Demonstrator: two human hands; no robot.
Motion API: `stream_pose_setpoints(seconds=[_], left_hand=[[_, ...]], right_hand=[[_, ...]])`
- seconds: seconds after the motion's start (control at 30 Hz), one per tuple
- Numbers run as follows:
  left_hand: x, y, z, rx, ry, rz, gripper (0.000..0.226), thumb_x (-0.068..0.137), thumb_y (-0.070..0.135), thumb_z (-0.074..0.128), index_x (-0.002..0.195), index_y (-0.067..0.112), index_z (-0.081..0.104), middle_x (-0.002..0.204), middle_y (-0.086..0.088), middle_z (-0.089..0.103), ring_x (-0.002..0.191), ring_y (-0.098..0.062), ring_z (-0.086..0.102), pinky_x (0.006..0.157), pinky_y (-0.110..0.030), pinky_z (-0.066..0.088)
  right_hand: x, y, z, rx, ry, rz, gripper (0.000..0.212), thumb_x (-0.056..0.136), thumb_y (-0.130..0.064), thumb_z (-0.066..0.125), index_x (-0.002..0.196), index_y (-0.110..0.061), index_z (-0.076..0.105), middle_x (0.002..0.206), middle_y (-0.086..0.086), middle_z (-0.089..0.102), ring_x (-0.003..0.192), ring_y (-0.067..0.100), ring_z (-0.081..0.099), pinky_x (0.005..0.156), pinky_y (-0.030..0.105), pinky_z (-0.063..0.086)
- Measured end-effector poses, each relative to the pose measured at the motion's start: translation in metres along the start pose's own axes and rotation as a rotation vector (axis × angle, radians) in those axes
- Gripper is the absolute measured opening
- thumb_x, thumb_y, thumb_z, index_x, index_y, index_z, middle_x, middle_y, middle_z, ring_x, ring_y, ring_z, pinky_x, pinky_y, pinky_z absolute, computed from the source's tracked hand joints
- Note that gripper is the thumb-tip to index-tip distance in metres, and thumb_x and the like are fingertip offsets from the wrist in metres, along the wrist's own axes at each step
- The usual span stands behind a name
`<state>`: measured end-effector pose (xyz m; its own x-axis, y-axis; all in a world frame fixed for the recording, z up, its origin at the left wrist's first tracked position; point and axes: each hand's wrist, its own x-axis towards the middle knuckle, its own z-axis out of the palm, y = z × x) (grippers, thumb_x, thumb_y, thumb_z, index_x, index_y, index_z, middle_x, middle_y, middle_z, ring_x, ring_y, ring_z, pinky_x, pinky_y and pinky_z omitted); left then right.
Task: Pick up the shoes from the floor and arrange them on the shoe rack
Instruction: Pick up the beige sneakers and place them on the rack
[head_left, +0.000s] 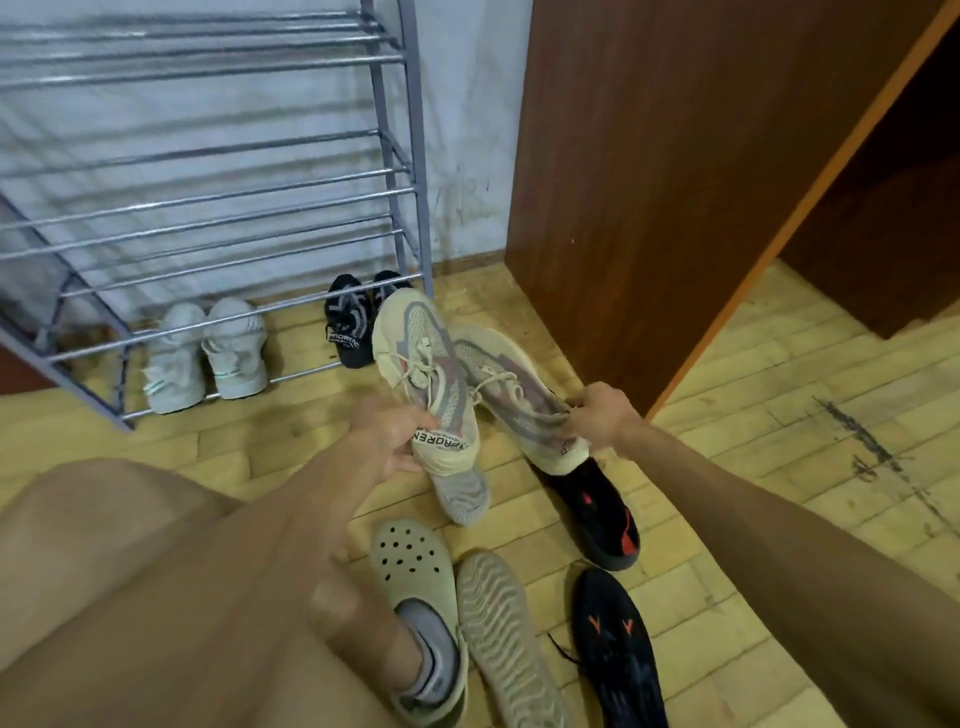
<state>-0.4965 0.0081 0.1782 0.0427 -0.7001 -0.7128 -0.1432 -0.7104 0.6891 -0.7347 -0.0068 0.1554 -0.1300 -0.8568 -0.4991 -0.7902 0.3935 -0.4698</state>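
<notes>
Step in hand: transfer of the held pair to the shoe rack (208, 208).

- Grip: the left hand (395, 436) is clamped round the heel of the left beige sneaker (423, 358); the right hand (597, 415) pinches the heel collar of the right beige sneaker (509, 384); both sneakers are off the floor, toes towards the rack, their uppers touching, just in front of the right end of the bottom tier.
- Placement: the bottom tier already carries a white pair (205, 353) and a black pair (348, 322); the gap between them looks narrow, so the tier above is probably the better target; separate the two sneakers first; lead with the toes; seat each sole across two bars before release, since one bar would likely let it tip.
- Remaining: a grey sneaker (462, 496), a black-and-red shoe (602, 519), an upturned beige shoe (506, 634) and a black shoe (618, 649) lie on the floor.

Writing: the black heel tab (441, 441) on the left beige sneaker bears white capitals, roughly "…ROREN"; the fingers cover its start; the black pair shows a similar tab, too blurred to confirm.
</notes>
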Motion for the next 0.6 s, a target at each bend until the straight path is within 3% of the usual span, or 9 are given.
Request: stream_pose_setpoints(seconds=[0.07,0.17,0.3,0.47,0.6], left_hand=[[0.006,0.006,-0.016,-0.062,0.092,0.053,0.026,0.082,0.001,0.07,0.106,0.001,0.06,0.091,-0.014,0.067,0.07,-0.021,0.061,0.06,-0.038,0.053],[0.018,0.017,-0.044,-0.125,0.171,0.111,0.027,0.078,0.001,0.073,0.103,0.0,0.064,0.092,-0.014,0.07,0.069,-0.023,0.065,0.054,-0.035,0.055],[0.036,0.04,-0.075,-0.189,0.208,0.133,0.027,0.079,0.0,0.072,0.104,0.0,0.062,0.092,-0.013,0.07,0.072,-0.027,0.066,0.06,-0.04,0.059],[0.075,0.073,-0.105,-0.186,0.266,0.143,0.02,0.082,-0.001,0.068,0.1,-0.001,0.061,0.102,-0.019,0.066,0.078,-0.035,0.065,0.064,-0.046,0.058],[0.117,0.1,-0.125,-0.207,0.289,0.166,0.022,0.081,0.0,0.069,0.101,0.004,0.061,0.102,-0.017,0.068,0.081,-0.035,0.067,0.061,-0.044,0.058]], right_hand=[[0.009,-0.018,0.003,0.161,-0.039,-0.021,0.026,0.081,-0.022,0.073,0.102,-0.006,0.07,0.088,0.005,0.066,0.081,0.021,0.066,0.072,0.034,0.059],[0.024,-0.052,0.007,0.364,-0.086,-0.049,0.025,0.081,-0.012,0.073,0.106,-0.011,0.07,0.084,0.001,0.066,0.079,0.017,0.065,0.067,0.032,0.059],[0.056,-0.098,0.014,0.502,-0.126,-0.044,0.025,0.08,-0.005,0.074,0.104,-0.001,0.068,0.092,0.012,0.071,0.087,0.028,0.069,0.079,0.045,0.06],[0.103,-0.151,0.023,0.649,-0.139,-0.002,0.029,0.076,-0.002,0.076,0.102,0.006,0.066,0.101,0.02,0.072,0.088,0.037,0.071,0.076,0.054,0.059],[0.152,-0.185,0.029,0.712,-0.12,-0.005,0.025,0.073,-0.006,0.079,0.095,0.001,0.069,0.092,0.016,0.073,0.075,0.03,0.071,0.063,0.04,0.06]])
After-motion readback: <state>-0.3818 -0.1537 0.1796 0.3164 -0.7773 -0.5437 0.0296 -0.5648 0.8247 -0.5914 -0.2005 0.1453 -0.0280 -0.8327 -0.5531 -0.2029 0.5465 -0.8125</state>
